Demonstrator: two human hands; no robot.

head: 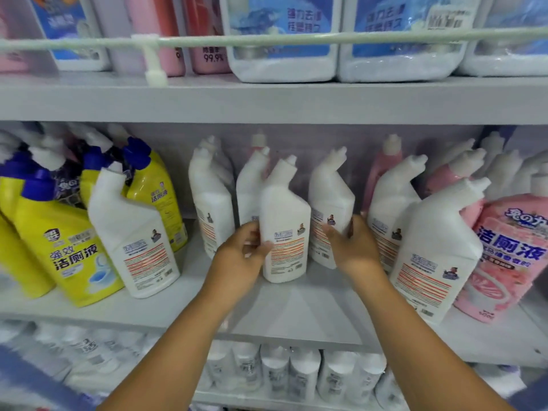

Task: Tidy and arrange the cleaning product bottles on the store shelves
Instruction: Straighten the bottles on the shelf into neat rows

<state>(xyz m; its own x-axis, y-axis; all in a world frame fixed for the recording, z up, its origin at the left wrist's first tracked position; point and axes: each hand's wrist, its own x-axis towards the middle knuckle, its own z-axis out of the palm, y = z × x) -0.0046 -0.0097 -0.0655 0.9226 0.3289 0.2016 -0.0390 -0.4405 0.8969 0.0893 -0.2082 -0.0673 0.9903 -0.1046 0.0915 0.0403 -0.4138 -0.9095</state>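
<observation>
Left hand (243, 250): fingers curled round the side of a white bottle (285, 229), upright mid-shelf (296, 310). Right hand (351, 247): fingers wrapped on the neighbouring white bottle (330, 209) just behind. Step in hand: lining up the white row. Next move, likely: draw both forward, level with the front white bottles, labels outward

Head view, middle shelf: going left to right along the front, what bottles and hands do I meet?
Yellow bottle with blue cap → tilted white angled-neck bottle → left hand → white bottle it grips → right hand → front white bottle at right → pink bottle with blue lettering.
</observation>
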